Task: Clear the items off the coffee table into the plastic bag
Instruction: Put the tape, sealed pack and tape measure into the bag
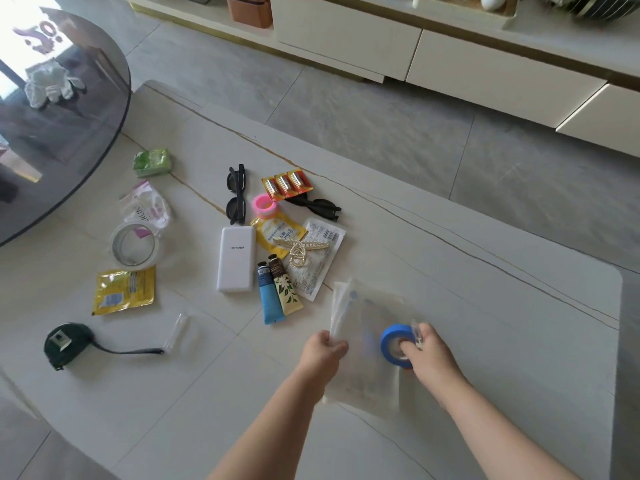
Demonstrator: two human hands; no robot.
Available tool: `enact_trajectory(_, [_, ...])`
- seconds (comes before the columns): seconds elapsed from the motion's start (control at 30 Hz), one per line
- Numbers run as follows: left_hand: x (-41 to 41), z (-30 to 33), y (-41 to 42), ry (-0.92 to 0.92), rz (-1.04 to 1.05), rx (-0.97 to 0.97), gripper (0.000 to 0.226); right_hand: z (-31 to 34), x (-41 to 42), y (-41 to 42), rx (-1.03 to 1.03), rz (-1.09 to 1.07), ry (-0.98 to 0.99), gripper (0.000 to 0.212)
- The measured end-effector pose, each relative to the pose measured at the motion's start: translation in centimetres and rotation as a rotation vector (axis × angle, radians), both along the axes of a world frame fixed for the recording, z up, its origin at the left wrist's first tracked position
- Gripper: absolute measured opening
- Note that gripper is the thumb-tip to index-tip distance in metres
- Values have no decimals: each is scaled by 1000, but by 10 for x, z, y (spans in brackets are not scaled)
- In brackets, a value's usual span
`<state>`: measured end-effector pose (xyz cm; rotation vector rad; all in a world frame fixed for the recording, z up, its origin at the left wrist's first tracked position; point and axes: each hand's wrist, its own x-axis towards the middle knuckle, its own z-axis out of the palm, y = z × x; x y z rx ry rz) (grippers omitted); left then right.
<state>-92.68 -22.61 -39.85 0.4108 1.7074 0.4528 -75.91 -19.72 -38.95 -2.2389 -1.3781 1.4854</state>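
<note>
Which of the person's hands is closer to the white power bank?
Left. The left hand pinches the plastic bag's edge, below and right of the white power bank. The right hand, holding the blue tape roll, is farther right.

coffee table right side bare; clutter left, around power bank.

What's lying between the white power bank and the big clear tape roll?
Nothing: in the head view, the tabletop between the power bank and the clear tape roll is bare.

floor: grey tiles | cream drawer cabinet | round glass table
</note>
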Motion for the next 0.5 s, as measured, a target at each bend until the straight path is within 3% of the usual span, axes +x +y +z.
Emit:
enact_trajectory(0.13, [-14, 25, -19, 32, 107, 59, 8, 31, -1, -8, -97, -188, 220, 21])
enact_trajectory(0.5, [-50, 173, -87, 35, 457, 154, 23, 179, -49, -49, -130, 91, 364, 11])
